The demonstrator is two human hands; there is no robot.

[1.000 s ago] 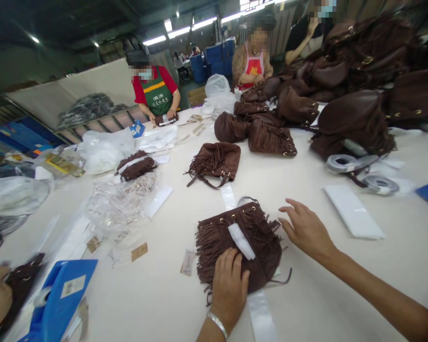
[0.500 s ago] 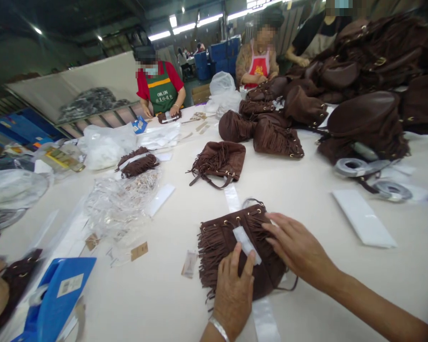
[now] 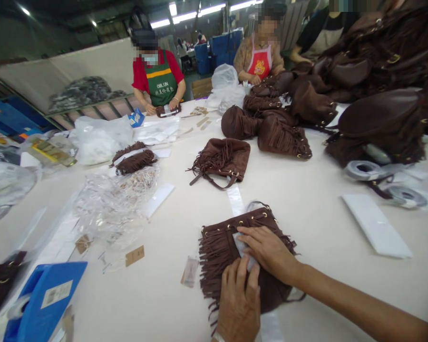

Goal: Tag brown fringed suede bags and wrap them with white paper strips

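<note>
A dark brown fringed bag (image 3: 217, 251) with gold eyelets lies flat on the white table (image 3: 157, 294) in front of me. Across its middle is a small whitish strip (image 3: 239, 243), partly covered by my hands. My left hand (image 3: 239, 297) rests on the lower part of the bag, fingertips at the strip's lower end. My right hand (image 3: 271, 249) lies over the strip's upper part from the right, fingers stretched out. A clear plastic strip (image 3: 271, 327) shows under the bag's lower edge.
Another brown bag (image 3: 231, 159) lies beyond, with a large bag pile (image 3: 371, 71) at right. Crumpled plastic (image 3: 107, 204) and a blue tape dispenser (image 3: 53, 294) are left. A white stack (image 3: 376, 225) lies right. People (image 3: 160, 78) work across the table.
My right hand has moved left from the bag's fringe onto the strip. My left hand stays on the bag. The hand at the far left edge has gone from view.
</note>
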